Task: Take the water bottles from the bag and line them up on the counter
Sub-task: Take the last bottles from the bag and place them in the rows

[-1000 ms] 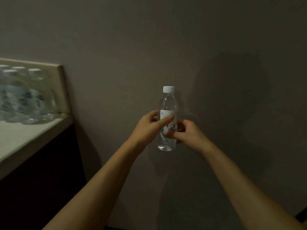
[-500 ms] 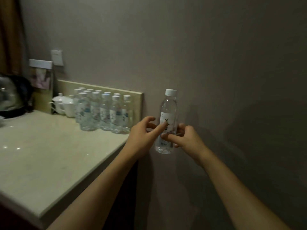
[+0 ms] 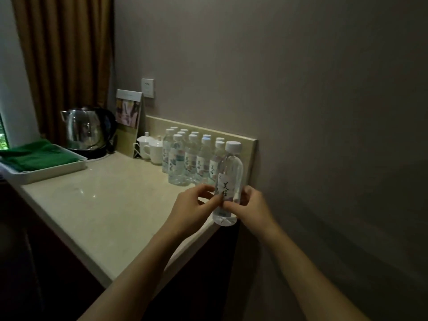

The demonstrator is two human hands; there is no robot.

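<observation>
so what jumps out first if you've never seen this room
Both hands, left and right, hold a clear white-capped plastic water bottle upright at the beige counter's right end. Behind it stands a cluster of matching bottles; far left, a shiny steel kettle.

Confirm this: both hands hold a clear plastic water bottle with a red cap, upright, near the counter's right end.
Not quite: the head view shows the cap is white, not red. The rest stands: the left hand and right hand hold the clear plastic water bottle upright near the right end of the beige stone counter.
</observation>
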